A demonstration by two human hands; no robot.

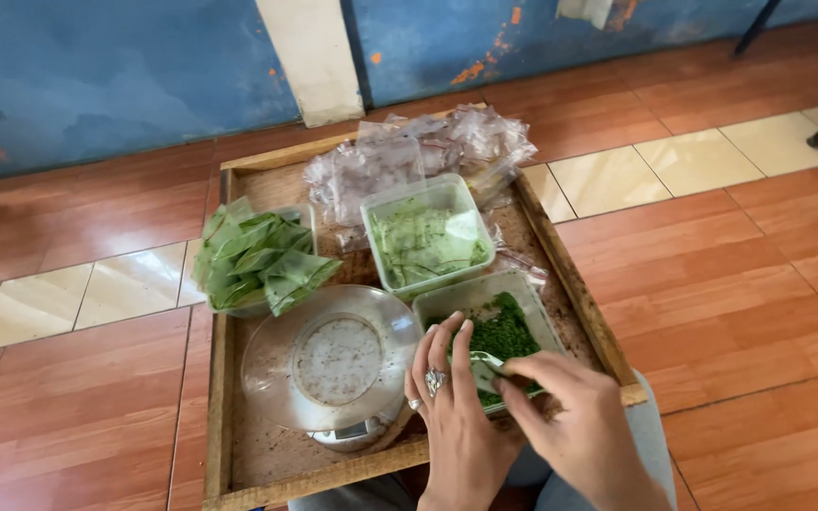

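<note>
My left hand (456,416), with rings on its fingers, and my right hand (575,416) meet over the near clear plastic tub (447,305) of chopped green herb (499,331). Together they hold a small clear bag (487,371) with green herb in it, at the tub's near edge. Just left of my left hand a clear round dish (333,360) sits on a small kitchen scale (347,433).
Everything rests in a wooden tray (220,416) on a tiled floor. A second tub (428,237) holds flat filled bags. A pile of filled green bags (257,255) lies at the left, and empty clear bags (409,151) at the back. A blue wall stands behind.
</note>
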